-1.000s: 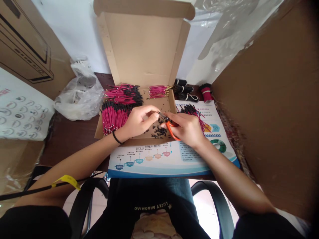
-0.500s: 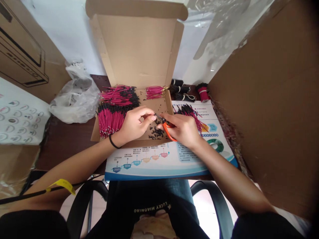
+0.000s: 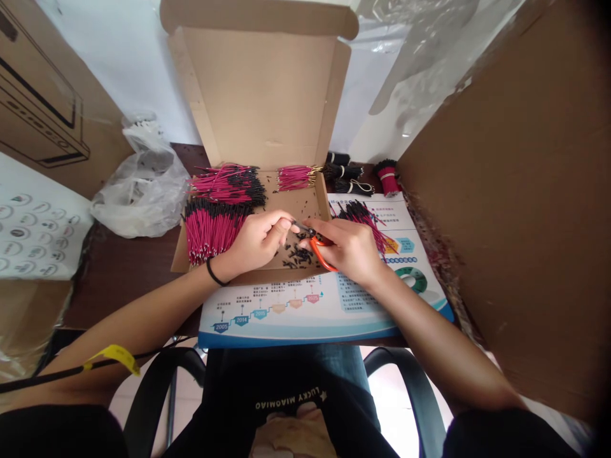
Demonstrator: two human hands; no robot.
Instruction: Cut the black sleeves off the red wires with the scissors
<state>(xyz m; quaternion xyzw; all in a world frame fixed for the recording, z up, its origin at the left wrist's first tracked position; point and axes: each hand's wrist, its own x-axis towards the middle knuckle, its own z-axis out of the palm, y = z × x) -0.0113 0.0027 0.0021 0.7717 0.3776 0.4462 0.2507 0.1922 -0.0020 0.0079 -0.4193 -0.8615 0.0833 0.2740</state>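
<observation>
Fingers and thumb of my left hand [image 3: 255,240] are pinched over the cardboard box, on what looks like a thin wire; only a small dark end shows and the rest is hidden. My right hand [image 3: 356,248] grips scissors with orange handles [image 3: 324,256]. Their dark blades [image 3: 301,227] point left and meet my left fingertips. Under the scissors, short black offcuts [image 3: 300,256] lie on the box floor. Close beside my left hand is a pile of red wires with black ends [image 3: 212,230]. More red and black wires [image 3: 360,219] lie right of my right hand.
The box's raised lid [image 3: 267,95] stands behind. At its back are more red-black wires [image 3: 226,184] and a small red bundle [image 3: 296,178]. Banded black bundles [image 3: 344,172] and a banded red one [image 3: 389,178] lie right. A plastic bag [image 3: 143,191] sits left; a printed sheet [image 3: 296,321] lies in front.
My left hand has shifted slightly left from the scissors, and more of the blades shows between the hands. The scissors stay in my right hand.
</observation>
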